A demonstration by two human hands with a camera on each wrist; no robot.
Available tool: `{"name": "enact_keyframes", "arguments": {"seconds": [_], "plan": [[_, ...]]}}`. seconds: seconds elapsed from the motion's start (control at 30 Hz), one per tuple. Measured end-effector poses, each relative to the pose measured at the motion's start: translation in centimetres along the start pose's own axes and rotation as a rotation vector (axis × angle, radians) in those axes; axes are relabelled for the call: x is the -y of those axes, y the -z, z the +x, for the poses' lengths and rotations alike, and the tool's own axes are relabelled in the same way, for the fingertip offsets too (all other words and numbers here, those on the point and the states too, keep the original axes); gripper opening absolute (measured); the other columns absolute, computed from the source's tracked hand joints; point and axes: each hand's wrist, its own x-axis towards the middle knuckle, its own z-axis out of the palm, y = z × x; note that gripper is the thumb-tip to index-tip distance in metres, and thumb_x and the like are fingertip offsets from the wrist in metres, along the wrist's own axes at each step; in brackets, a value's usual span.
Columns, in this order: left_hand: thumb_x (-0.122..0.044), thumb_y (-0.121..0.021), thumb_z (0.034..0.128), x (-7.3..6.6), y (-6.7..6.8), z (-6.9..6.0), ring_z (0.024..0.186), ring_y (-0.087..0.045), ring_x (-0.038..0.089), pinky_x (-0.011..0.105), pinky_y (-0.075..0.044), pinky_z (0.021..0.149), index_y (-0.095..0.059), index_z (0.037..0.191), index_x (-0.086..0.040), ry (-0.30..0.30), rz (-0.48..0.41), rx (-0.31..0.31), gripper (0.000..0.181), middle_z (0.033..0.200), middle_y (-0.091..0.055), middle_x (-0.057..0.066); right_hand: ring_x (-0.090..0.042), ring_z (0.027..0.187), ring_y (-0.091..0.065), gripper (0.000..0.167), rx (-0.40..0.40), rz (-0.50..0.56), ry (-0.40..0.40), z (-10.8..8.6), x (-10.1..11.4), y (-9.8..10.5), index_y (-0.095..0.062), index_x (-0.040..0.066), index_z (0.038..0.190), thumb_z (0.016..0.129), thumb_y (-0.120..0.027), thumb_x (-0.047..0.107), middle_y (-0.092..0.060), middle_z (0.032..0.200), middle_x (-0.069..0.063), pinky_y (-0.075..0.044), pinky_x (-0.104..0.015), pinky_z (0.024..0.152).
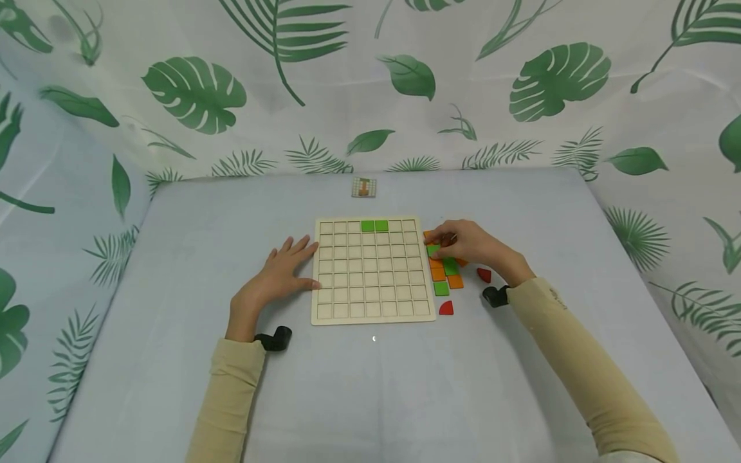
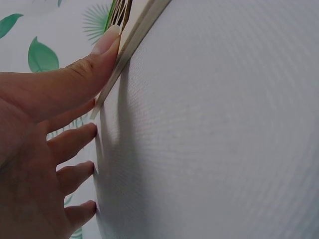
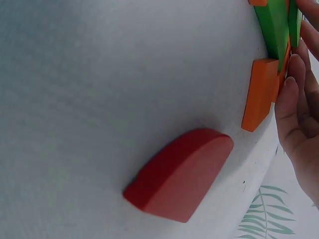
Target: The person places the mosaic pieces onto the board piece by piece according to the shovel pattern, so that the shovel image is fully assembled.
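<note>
Pickup, seemingly: right hand [image 1: 473, 243] pinching green square tile [image 1: 433, 249];
left hand [image 1: 280, 267] spread against pale square wooden board [image 1: 369, 276]; clean lift needed next.

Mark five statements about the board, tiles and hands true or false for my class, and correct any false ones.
1. The left hand touches the board at its left edge. True.
2. The board is full. False: it holds only two green tiles, side by side in its far row.
3. The right hand is at the loose tiles. True.
4. All the loose tiles are orange. False: some are green.
5. Two red pieces lie to the right of the board. True.
</note>
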Motion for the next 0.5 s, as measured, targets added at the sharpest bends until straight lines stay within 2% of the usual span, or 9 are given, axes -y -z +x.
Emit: {"name": "enact_keyframes", "arguments": {"seconds": [0.27, 0.5], "plan": [[-0.032, -0.077, 0.0929, 0.01, -0.03, -0.01, 0.158, -0.001, 0.045, 0.066, 0.0, 0.126, -0.027, 0.163, -0.008, -0.001, -0.003, -0.003, 0.089, 0.172, -0.014, 0.017, -0.026, 0.098, -0.054, 0.03, -0.012, 0.013, 0.009, -0.29, 0.08, -0.19, -0.075, 0.012, 0.121, 0.092, -0.078, 0.017, -0.065, 0.108, -0.009, -0.048, -0.037, 0.087], [-0.031, -0.077, 0.093, -0.07, -0.03, -0.04, 0.158, -0.001, 0.046, 0.066, 0.0, 0.126, -0.027, 0.163, -0.008, 0.0, -0.009, -0.003, 0.089, 0.172, -0.014, 0.017, -0.027, 0.101, -0.055, 0.028, -0.021, 0.014, 0.012, -0.43, 0.23, -0.23, -0.074, 0.012, 0.12, 0.093, -0.077, 0.016, -0.066, 0.116, -0.009, -0.048, -0.039, 0.089]]}}
